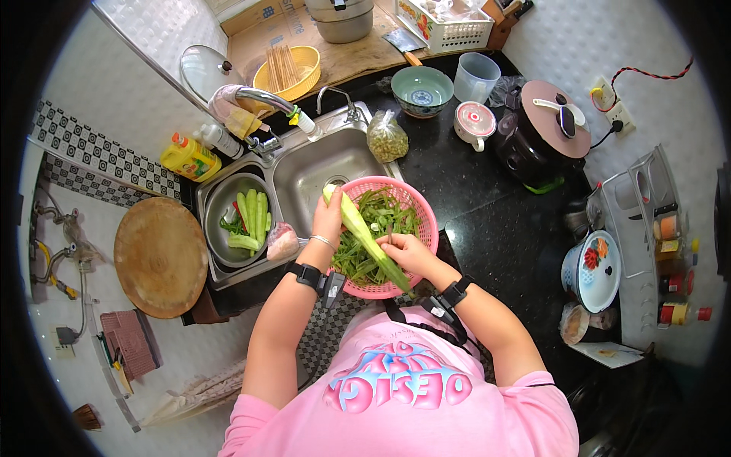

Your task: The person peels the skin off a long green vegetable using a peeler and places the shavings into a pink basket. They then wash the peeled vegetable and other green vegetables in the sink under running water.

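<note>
My left hand grips the upper end of a long green gourd, likely a luffa, held slanting over a pink plastic basket. The gourd is pale and peeled at the top, darker green toward its lower tip. At its lower half, my right hand pinches a small tool, seemingly a peeler, mostly hidden by the fingers. Green strips of peel heap inside the basket. On the left, a steel basin holds peeled gourd pieces, a red chili and green leaves.
A double steel sink with a faucet lies ahead. Around it are a bag of meat, a bag of green beans or peas, a celadon bowl, a lidded cup, an electric cooker and a round chopping board.
</note>
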A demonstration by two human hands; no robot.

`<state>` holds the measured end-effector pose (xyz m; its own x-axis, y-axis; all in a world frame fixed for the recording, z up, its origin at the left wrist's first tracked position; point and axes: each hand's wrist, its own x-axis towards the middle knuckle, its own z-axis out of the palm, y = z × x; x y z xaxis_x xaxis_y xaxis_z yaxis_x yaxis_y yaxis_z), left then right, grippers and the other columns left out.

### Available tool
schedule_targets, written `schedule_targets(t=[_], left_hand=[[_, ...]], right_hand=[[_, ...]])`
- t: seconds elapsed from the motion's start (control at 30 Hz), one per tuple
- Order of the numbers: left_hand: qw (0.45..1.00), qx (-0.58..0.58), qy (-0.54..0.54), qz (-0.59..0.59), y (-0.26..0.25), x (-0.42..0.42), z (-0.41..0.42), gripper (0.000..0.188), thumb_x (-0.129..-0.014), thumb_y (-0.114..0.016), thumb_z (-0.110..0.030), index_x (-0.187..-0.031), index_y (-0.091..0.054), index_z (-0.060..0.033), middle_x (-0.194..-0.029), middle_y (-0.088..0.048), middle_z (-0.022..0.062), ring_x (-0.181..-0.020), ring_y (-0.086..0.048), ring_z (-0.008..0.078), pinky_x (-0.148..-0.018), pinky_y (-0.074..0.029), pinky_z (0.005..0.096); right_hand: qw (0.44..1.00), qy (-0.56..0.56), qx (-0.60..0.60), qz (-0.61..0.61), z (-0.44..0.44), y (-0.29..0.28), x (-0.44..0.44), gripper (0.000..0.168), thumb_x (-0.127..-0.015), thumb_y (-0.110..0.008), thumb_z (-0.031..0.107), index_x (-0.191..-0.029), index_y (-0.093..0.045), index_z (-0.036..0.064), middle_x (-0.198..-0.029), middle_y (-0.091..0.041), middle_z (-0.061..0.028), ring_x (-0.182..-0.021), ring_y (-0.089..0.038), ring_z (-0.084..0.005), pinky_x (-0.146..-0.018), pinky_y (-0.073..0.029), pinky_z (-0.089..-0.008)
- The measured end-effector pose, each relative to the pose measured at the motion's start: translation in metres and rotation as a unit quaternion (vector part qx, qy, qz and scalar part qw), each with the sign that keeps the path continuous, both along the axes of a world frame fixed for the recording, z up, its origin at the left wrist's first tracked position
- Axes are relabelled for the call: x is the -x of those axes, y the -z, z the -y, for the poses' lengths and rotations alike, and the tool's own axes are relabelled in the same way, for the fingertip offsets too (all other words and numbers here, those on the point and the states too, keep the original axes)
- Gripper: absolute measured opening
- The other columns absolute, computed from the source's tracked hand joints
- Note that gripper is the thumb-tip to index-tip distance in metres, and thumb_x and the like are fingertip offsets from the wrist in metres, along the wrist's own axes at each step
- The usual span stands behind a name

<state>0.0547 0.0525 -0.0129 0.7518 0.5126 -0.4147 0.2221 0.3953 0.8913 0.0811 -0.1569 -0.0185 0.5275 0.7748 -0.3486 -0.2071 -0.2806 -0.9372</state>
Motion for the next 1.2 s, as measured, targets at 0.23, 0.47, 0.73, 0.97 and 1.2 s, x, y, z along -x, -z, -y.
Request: schedule_targets(t=[0.23, 0.47, 0.73, 0.97, 1.2], left_hand=[[0.988, 0.143, -0.048, -0.011, 0.013, -0.002, 0.012, 0.035, -0.097, -0.039, -0.042, -0.108, -0.049, -0.0100, -0.087, -0.061, 0.0043, -0.075, -0.062, 0.0180, -0.065, -0.054, 0.0351], [0.990, 0.140, -0.001, 0.003, 0.045, 0.010, 0.050, 0.023, -0.099, -0.037, -0.022, -0.113, -0.048, -0.0077, -0.092, -0.060, 0.0049, -0.077, -0.061, 0.0149, -0.065, -0.053, 0.0309], [0.961, -0.169, 0.138, -0.171, 0.024, 0.023, 0.023, 0.051, -0.096, -0.039, -0.050, -0.094, -0.058, -0.0022, -0.069, -0.060, 0.0088, -0.067, -0.057, 0.0179, -0.067, -0.044, 0.0310], [0.813, -0.545, 0.194, 0.074, 0.086, 0.038, 0.027, 0.045, -0.095, -0.044, -0.044, -0.107, -0.058, -0.0033, -0.090, -0.063, 0.0141, -0.085, -0.060, 0.0292, -0.078, -0.045, 0.0367], [0.937, -0.157, 0.307, -0.046, 0.028, 0.047, 0.001, 0.028, -0.095, -0.048, -0.025, -0.092, -0.063, -0.0020, -0.077, -0.062, 0.0015, -0.071, -0.056, 0.0088, -0.065, -0.046, 0.0248]], right_hand=[[0.997, -0.035, -0.025, -0.059, 0.014, 0.012, -0.007, 0.020, -0.088, -0.063, 0.020, -0.096, -0.061, 0.002, -0.081, -0.060, 0.0016, -0.071, -0.055, -0.0052, -0.065, -0.045, -0.0211], [0.996, 0.005, -0.071, -0.052, -0.007, 0.014, 0.014, 0.036, -0.083, -0.070, 0.020, -0.111, -0.059, -0.001, -0.091, -0.062, 0.0006, -0.084, -0.057, -0.0076, -0.075, -0.046, -0.0233], [0.987, 0.133, -0.054, -0.072, -0.003, 0.001, -0.012, 0.035, -0.082, -0.070, 0.017, -0.109, -0.058, -0.002, -0.094, -0.063, -0.0028, -0.080, -0.059, -0.0102, -0.072, -0.049, -0.0256], [0.982, 0.104, -0.137, 0.084, -0.011, -0.031, -0.021, 0.036, -0.078, -0.075, 0.014, -0.107, -0.058, 0.001, -0.094, -0.061, -0.0007, -0.084, -0.058, -0.0086, -0.073, -0.048, -0.0248], [0.864, -0.002, -0.099, 0.494, 0.000, -0.061, -0.024, 0.041, -0.060, -0.074, 0.004, -0.099, -0.064, 0.010, -0.092, -0.059, -0.0083, -0.083, -0.058, -0.0283, -0.070, -0.049, -0.0362]])
